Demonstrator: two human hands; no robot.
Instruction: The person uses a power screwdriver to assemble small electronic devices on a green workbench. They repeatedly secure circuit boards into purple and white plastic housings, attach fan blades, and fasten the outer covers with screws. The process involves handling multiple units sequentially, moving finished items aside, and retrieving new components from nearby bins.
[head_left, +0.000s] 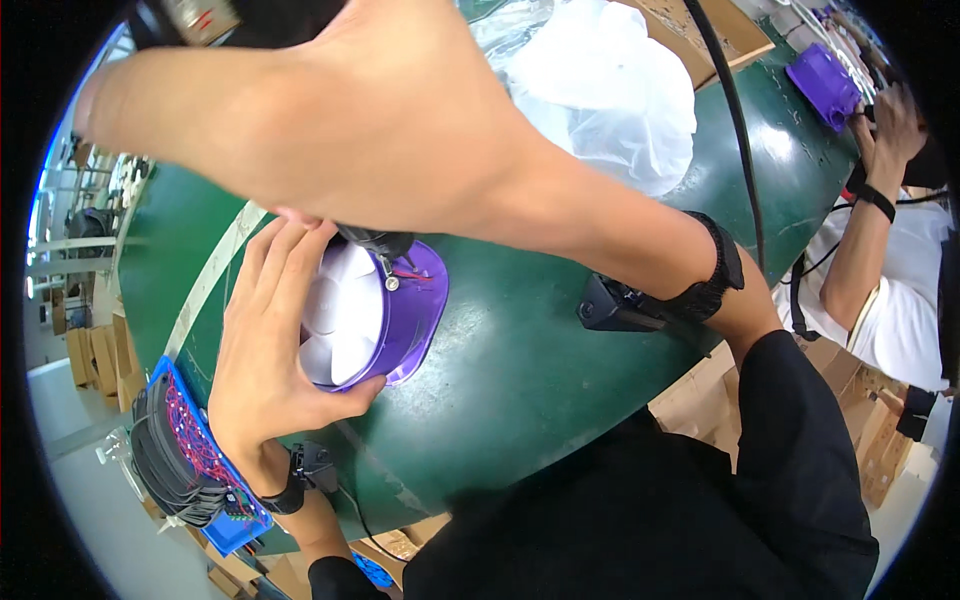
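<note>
My left hand (265,350) cups a purple fan housing (405,310) with white blades (340,315), holding it on the green table (520,360). My right hand (330,110) is raised close to the camera and grips a dark power screwdriver (385,248) whose tip meets the housing's upper rim near a small screw. Both wrists wear black bands. The upper part of the tool is hidden behind my right hand.
A blue tray (190,450) of black parts with red wires hangs at the table's left edge. A white plastic bag (610,90) lies at the back. A co-worker's hand (885,130) handles another purple housing (825,85) at the right. Cardboard boxes stand below.
</note>
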